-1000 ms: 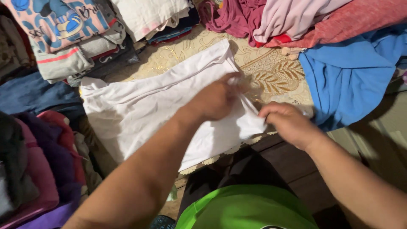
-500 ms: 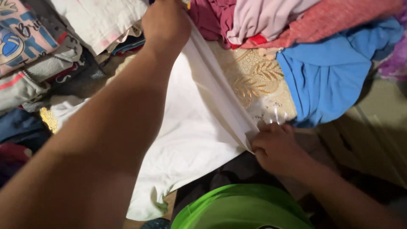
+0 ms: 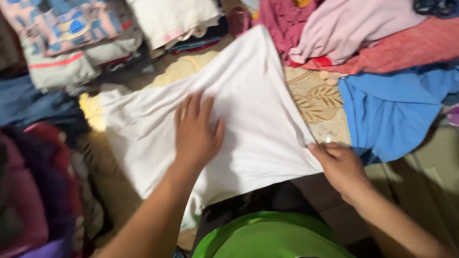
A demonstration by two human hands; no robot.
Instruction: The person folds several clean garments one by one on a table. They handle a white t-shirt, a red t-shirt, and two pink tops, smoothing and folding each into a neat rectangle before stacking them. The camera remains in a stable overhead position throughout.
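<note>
A white garment (image 3: pixel 248 105) lies spread across a cream cloth with a gold leaf pattern (image 3: pixel 318 102). My left hand (image 3: pixel 196 131) rests flat on the middle of the white garment, fingers apart. My right hand (image 3: pixel 342 167) pinches the garment's near right corner at the surface's front edge, pulling the fabric taut.
A blue garment (image 3: pixel 397 112) lies to the right, pink and red clothes (image 3: pixel 354 33) at the back right. Folded stacks (image 3: pixel 76 43) sit at the back left, dark and purple clothes (image 3: pixel 33 191) at the left. A green rim (image 3: pixel 267 236) shows below.
My left hand let go of the garment's far edge, came back toward me and now lies flat on the cloth. My right hand kept its grip on the near corner.
</note>
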